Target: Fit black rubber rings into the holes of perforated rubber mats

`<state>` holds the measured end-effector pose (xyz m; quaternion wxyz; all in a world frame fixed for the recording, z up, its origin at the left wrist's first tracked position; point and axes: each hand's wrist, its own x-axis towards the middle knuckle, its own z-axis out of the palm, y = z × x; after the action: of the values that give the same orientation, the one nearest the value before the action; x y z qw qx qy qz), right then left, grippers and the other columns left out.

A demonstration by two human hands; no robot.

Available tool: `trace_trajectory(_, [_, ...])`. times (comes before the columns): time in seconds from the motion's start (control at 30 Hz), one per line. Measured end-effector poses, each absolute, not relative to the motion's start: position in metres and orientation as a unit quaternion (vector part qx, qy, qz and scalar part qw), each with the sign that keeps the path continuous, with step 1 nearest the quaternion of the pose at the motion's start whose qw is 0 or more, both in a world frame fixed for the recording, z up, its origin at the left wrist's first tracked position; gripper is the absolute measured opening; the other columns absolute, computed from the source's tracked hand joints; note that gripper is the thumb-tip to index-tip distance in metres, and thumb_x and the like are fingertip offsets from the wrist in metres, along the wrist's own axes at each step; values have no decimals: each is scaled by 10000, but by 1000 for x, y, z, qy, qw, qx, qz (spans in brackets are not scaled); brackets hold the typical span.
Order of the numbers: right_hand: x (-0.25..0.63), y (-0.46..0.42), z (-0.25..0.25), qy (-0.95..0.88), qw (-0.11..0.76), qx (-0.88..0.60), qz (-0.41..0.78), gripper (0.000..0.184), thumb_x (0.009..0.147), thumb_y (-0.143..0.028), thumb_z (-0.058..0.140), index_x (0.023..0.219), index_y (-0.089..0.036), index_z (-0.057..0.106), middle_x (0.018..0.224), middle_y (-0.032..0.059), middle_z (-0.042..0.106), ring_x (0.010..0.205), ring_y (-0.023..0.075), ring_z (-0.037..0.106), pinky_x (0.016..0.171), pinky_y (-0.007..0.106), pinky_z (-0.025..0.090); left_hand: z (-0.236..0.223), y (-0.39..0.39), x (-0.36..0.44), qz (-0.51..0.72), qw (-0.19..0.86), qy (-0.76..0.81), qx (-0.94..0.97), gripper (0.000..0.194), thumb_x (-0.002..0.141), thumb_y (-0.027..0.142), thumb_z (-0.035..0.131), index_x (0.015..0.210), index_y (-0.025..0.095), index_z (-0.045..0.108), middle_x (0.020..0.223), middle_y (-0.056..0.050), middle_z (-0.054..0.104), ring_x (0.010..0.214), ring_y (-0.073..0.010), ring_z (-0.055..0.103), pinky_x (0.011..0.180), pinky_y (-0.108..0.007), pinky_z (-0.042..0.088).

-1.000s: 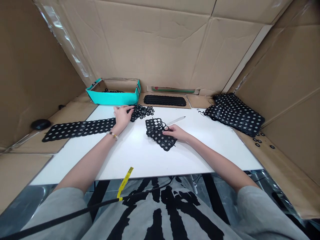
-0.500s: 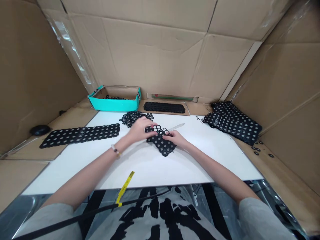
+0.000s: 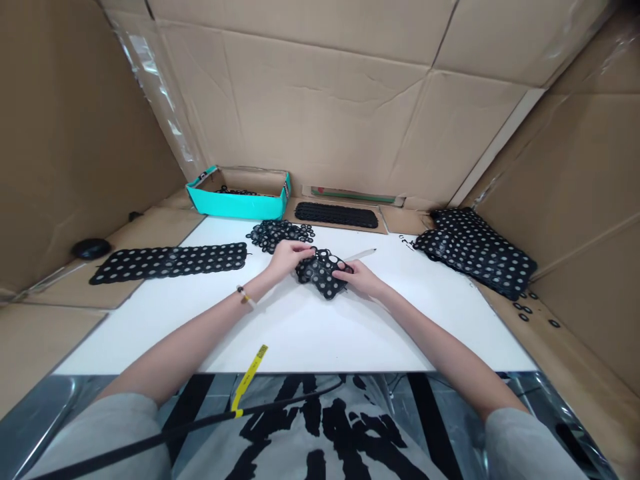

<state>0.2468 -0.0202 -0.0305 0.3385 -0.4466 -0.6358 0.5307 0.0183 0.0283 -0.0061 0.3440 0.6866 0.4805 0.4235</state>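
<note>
Well, the only print in view stays unreadable: the yellow tag (image 3: 249,373) lying across the near edge of the table has tiny dark lettering, and the teal cardboard box (image 3: 237,207) has a small label at its corner, too small to make out. The perforated black sheet (image 3: 320,277), probably rubber, sits bunched near the middle of the table, just in front of a pile of black rings (image 3: 280,233). Its long axis runs roughly across the person's body, with the right end dipping slightly toward them, though the folds and fingers make its exact outline hard to judge. The left hand (image 3: 287,259) is closed on the sheet's left side, fingers curled over its edge, while the right hand (image 3: 357,277) grips its right side, fingers bent over the top. Just beyond the right hand lies a white pen-like stick (image 3: 361,255), pointing right. The white table (image 3: 300,340) also carries a long flat perforated strip (image 3: 170,262) at left and a heaped stack of perforated sheets (image 3: 475,253) at right, partly on the cardboard. A dark perforated mat (image 3: 335,215) lies on cardboard at the back, beside the box, and cardboard walls (image 3: 320,120) enclose the bench on three sides.
</note>
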Motion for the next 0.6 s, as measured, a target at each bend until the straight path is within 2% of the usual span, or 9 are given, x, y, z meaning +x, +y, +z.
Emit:
trace_trajectory(0.1, [245, -24, -32, -637, 332, -446, 534, 459, 637, -537, 736, 577, -181, 452, 565, -51, 409, 584, 105, 352, 578, 261, 265, -6, 55, -13, 471, 236, 545, 652, 264, 764, 402, 611, 793, 182, 754, 873, -80, 752, 840, -272, 649, 796, -381, 458])
trace_trajectory(0.27, [244, -27, -32, -617, 336, -445, 555, 461, 628, -528, 745, 591, -185, 439, 579, -49, 414, 590, 105, 362, 582, 260, 269, -5, 77, -52, 396, 22, 566, 722, 268, 828, 330, 533, 861, 203, 766, 954, -103, 750, 979, -316, 610, 971, -460, 348])
trace_trajectory(0.43, [243, -27, -32, -610, 335, -444, 564, 454, 621, -500, 751, 588, -183, 429, 581, -55, 408, 588, 99, 363, 588, 258, 264, -8, 81, -51, 360, -22, 566, 741, 328, 851, 284, 492, 1041, 181, 740, 995, -111, 738, 971, -306, 599, 941, -438, 347])
trace_trajectory(0.6, [243, -27, -33, -605, 337, -445, 568, 430, 616, -495, 752, 603, -176, 465, 586, -51, 437, 595, 104, 383, 597, 260, 270, -4, 77, -48, 348, -32, 550, 758, 310, 860, 271, 491, 1039, 185, 729, 1010, -110, 724, 976, -304, 549, 916, -436, 352])
